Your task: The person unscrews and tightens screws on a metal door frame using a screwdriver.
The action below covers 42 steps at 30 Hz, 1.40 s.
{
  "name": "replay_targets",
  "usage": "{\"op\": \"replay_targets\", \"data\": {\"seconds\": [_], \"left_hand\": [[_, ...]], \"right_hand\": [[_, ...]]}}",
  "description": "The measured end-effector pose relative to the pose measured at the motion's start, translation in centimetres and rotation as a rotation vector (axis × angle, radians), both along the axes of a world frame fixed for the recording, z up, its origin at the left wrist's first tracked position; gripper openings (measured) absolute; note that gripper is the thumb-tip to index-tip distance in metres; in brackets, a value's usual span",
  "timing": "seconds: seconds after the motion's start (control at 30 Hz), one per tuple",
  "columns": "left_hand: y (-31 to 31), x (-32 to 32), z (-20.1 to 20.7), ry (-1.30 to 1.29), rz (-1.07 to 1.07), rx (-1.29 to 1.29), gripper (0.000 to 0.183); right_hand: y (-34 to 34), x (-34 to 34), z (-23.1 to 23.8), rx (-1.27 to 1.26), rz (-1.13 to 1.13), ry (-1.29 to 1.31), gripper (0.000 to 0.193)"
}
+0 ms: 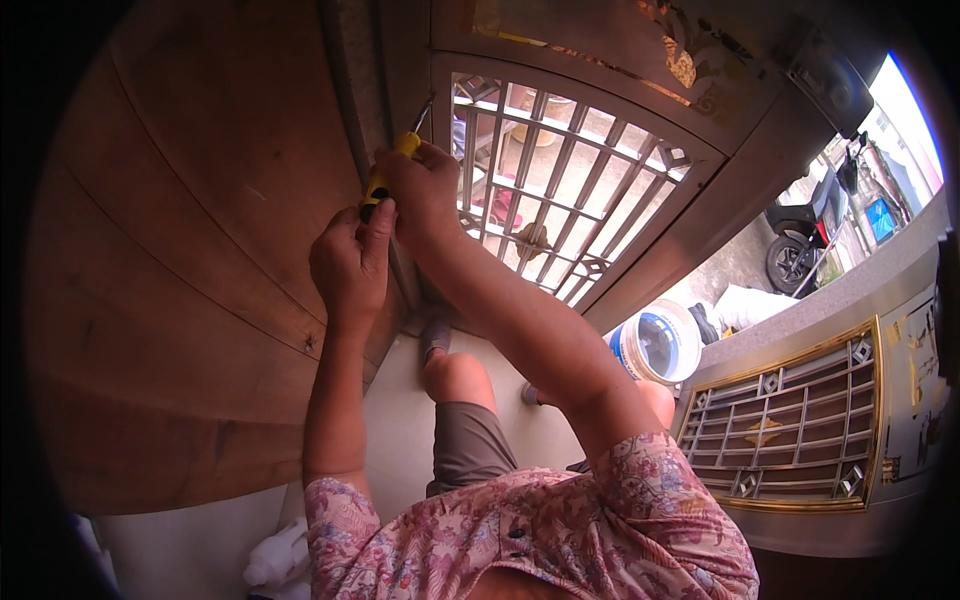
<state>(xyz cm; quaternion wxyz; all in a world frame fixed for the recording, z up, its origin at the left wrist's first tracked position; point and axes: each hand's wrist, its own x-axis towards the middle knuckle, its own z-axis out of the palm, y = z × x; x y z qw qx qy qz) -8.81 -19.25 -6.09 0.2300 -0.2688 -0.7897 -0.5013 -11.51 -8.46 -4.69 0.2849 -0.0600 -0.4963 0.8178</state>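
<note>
Right hand (424, 190): closed around yellow screwdriver (407, 143).
Left hand (348, 262): fingers curled, gripping handle's lower end.
Screwdriver tip: at metal door (610, 85), left of grille (533, 238); contact cannot be told.
Wooden panel (190, 280): left of hands.
Bucket (627, 350): beyond right forearm.

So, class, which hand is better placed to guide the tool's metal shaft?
Probably the right hand: it holds the yellow-handled tool nearer the metal shaft, while the left hand is lower, near the handle's rear end.
</note>
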Motion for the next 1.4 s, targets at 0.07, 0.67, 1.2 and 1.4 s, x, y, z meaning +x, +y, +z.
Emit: {"op": "replay_targets", "data": {"seconds": [0.07,0.67,1.2,1.4], "left_hand": [[0.8,0.5,0.5,0.015,-0.025,0.155,0.043],[0.3,0.0,1.1,0.415,0.209,-0.107,0.032],[-1.4,-1.2,0.9,-0.804,-0.258,0.527,0.038],[-1.3,-2.1,0.0,-0.342,-0.144,0.38,0.029]], "right_hand": [[-0.2,0.3,0.6,-0.056,0.033,-0.006,0.023],[1.0,2.0,2.1,-0.188,0.176,-0.089,0.02],[0.4,0.6,0.2,-0.175,0.164,-0.058,0.017],[0.5,0.4,0.0,-0.213,0.259,-0.065,0.022]]}}
